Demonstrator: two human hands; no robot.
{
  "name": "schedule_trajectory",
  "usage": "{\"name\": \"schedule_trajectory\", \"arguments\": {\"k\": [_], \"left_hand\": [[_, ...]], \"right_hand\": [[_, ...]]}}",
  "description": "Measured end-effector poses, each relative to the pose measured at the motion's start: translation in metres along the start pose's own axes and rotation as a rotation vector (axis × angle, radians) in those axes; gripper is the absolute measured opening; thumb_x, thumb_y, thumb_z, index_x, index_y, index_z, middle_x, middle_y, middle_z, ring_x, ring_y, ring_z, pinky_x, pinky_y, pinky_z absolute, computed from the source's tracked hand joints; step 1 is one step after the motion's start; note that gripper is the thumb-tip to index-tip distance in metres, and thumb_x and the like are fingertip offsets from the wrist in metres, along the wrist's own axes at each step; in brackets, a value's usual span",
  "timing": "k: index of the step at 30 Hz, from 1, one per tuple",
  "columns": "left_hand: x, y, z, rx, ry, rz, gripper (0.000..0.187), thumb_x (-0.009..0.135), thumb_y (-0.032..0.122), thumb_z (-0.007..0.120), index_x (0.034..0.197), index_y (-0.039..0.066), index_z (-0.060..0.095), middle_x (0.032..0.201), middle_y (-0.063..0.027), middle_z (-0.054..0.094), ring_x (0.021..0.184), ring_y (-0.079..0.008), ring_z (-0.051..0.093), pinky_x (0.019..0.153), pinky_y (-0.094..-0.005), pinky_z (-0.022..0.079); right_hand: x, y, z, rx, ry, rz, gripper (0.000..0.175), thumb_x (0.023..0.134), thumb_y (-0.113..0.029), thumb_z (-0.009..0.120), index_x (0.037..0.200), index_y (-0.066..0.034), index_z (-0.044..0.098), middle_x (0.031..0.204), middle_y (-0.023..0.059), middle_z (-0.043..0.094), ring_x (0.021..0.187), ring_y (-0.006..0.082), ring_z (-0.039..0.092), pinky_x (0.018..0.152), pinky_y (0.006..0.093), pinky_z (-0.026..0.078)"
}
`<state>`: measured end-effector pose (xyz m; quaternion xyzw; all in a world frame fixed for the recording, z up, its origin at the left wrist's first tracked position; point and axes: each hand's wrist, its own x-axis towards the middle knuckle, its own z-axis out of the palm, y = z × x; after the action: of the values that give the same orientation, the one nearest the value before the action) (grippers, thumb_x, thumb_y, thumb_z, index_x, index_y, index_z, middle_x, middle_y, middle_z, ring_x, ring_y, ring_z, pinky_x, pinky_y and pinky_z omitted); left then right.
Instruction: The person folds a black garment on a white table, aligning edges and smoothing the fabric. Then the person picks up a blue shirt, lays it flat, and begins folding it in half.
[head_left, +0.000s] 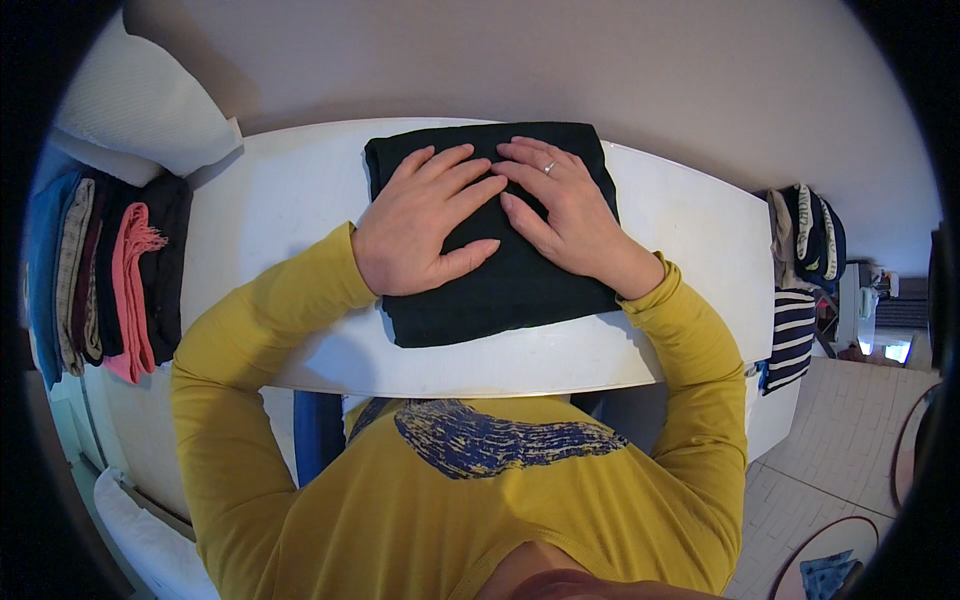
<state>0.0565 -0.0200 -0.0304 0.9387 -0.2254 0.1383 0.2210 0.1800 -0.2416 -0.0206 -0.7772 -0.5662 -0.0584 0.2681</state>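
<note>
A folded black cloth or garment (510, 300) lies flat on the white table (300, 187) in front of me. My left hand (427, 217) rests palm down across its left part, fingers spread. On the right part lies my right hand (559, 202), also palm down with a ring on one finger. The fingertips of both hands come close together near the middle of the cloth. Neither hand grips anything. How the layers are folded beneath the palms is hidden.
Folded textiles (82, 277) are stacked at the table's left, with a pink fringed cloth (135, 292) among them. A white textured object (142, 97) stands behind. More folded clothes (814, 232) and a striped garment (791, 330) lie off the right edge. A wall (487, 60) backs the table.
</note>
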Motion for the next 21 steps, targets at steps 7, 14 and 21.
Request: {"name": "schedule_trajectory", "arguments": {"k": [7, 14, 21], "left_hand": [[-0.0001, -0.0004, 0.0009, 0.002, 0.025, 0.020, 0.066, 0.097, 0.040, 0.066, 0.148, -0.001, 0.057, 0.153, -0.0265, 0.054, 0.148, -0.0442, 0.044, 0.123, -0.0617, 0.029], [-0.0009, -0.0016, 0.0027, 0.002, 0.046, 0.031, 0.065, 0.097, 0.039, 0.067, 0.147, -0.001, 0.057, 0.152, -0.0261, 0.055, 0.147, -0.0440, 0.044, 0.122, -0.0610, 0.030], [-0.0023, -0.0029, 0.0043, -0.002, 0.066, 0.027, 0.064, 0.097, 0.038, 0.068, 0.147, 0.000, 0.058, 0.152, -0.0256, 0.055, 0.148, -0.0426, 0.044, 0.122, -0.0606, 0.030]], "right_hand": [[-0.0001, -0.0005, 0.0000, 0.000, 0.006, 0.001, 0.039, 0.099, -0.026, 0.065, 0.126, 0.0016, 0.071, 0.139, 0.0209, 0.066, 0.139, 0.0367, 0.055, 0.114, 0.0484, 0.042], [0.0002, -0.0004, -0.0010, 0.007, -0.001, 0.004, 0.039, 0.099, -0.026, 0.066, 0.127, 0.0006, 0.070, 0.139, 0.0209, 0.065, 0.138, 0.0372, 0.056, 0.114, 0.0487, 0.042], [0.0010, -0.0007, -0.0021, 0.035, -0.013, 0.021, 0.039, 0.097, -0.023, 0.068, 0.128, 0.0003, 0.070, 0.140, 0.0209, 0.065, 0.138, 0.0378, 0.056, 0.114, 0.0486, 0.042]]}}
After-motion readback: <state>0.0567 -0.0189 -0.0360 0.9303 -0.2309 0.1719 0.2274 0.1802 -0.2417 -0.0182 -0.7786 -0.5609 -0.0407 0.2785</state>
